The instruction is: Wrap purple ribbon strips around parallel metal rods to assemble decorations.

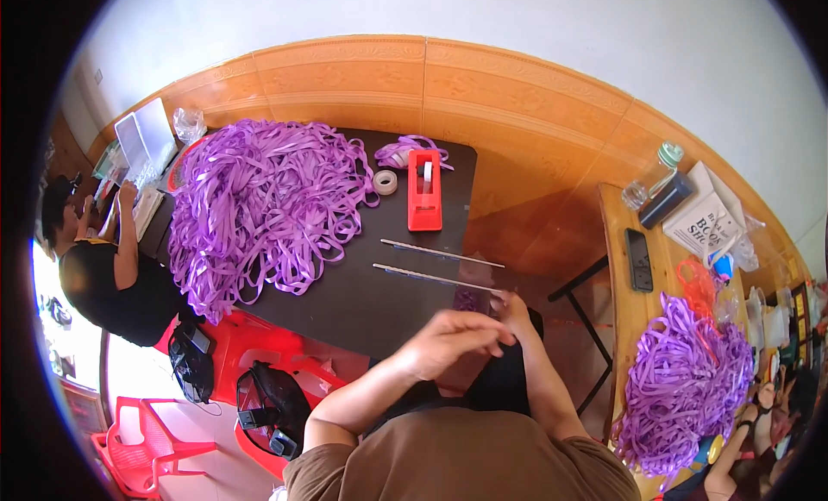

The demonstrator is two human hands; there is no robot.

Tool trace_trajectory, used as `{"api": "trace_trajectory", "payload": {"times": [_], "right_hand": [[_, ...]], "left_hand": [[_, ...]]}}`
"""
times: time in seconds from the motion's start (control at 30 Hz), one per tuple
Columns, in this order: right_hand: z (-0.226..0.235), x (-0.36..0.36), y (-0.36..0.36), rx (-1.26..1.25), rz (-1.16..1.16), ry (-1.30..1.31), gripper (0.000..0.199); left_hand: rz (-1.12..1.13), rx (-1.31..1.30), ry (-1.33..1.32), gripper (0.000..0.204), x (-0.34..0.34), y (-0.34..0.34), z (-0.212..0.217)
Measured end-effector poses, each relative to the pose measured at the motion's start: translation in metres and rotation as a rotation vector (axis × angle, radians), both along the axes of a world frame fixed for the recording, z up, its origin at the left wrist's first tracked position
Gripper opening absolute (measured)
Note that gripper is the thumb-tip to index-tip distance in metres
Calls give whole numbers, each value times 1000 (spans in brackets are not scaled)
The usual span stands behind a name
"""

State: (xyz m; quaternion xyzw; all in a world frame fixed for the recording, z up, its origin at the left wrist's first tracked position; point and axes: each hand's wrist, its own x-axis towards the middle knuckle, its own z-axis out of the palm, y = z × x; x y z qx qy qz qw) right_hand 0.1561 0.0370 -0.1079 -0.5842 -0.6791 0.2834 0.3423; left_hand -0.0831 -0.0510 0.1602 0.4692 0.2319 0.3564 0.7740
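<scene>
My left hand (453, 341) reaches over my lap at the table's near right corner, fingers stretched toward the right hand, nothing visible in them. Close beyond it is my right hand (511, 313), its fingers curled. What they may hold is too small to make out. The far end of a thin pale stick (431, 277) comes close to the right fingertips; whether they touch is unclear. A second thin stick (440, 251) lies roughly parallel on the dark table (345, 307). Beyond them stand a red tape dispenser (424, 195) and a tape roll (385, 183).
A big heap of purple ribbon (263, 208) covers the table's left part, a small bundle (412, 151) its far edge. Another purple heap (681, 389) sits on the wooden table (623, 259) at right, near a phone (638, 259). A person (112, 281) works at far left.
</scene>
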Motion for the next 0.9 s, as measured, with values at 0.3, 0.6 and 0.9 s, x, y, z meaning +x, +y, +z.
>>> {"api": "trace_trajectory", "payload": {"times": [0.3, 0.6, 0.9], "right_hand": [[54, -3, -74, -177, 64, 85, 23], [99, 3, -97, -35, -2, 75, 18], [119, -18, -97, 49, 85, -3, 16]], "left_hand": [[1343, 783, 1620, 52, -183, 93, -17], [994, 946, 1550, 44, -233, 85, -7], [891, 1044, 1624, 38, -252, 78, -3]]}}
